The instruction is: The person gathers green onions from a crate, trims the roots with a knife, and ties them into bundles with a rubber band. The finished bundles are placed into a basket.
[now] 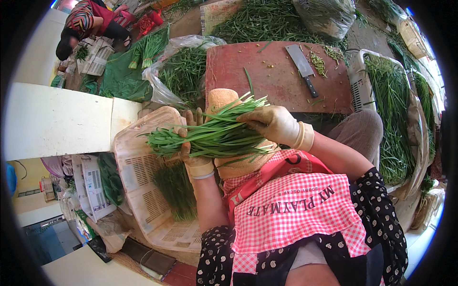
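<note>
A loose bunch of garlic chives (218, 137) lies across my lap, over a tan cloth (232, 168) on my knee. My left hand (195, 143), in a stained glove, cradles the leafy end from below and behind, its fingers spread around the leaves. Gloved as well, my right hand (273, 123) pinches some stalks near the pale cut ends. Beyond my knees is a low red wooden board (236, 64). A cleaver (302, 68) rests on it, handle towards me, beside small chopped stalk bits (317, 64).
A white plastic basket (143, 200) on my left holds chives (177, 189). Another crate (357, 89) on the right is filled with greens. An open plastic bag (157, 82) and heaped chives (264, 21) lie beyond. A person (86, 21) bends over a basket at far left.
</note>
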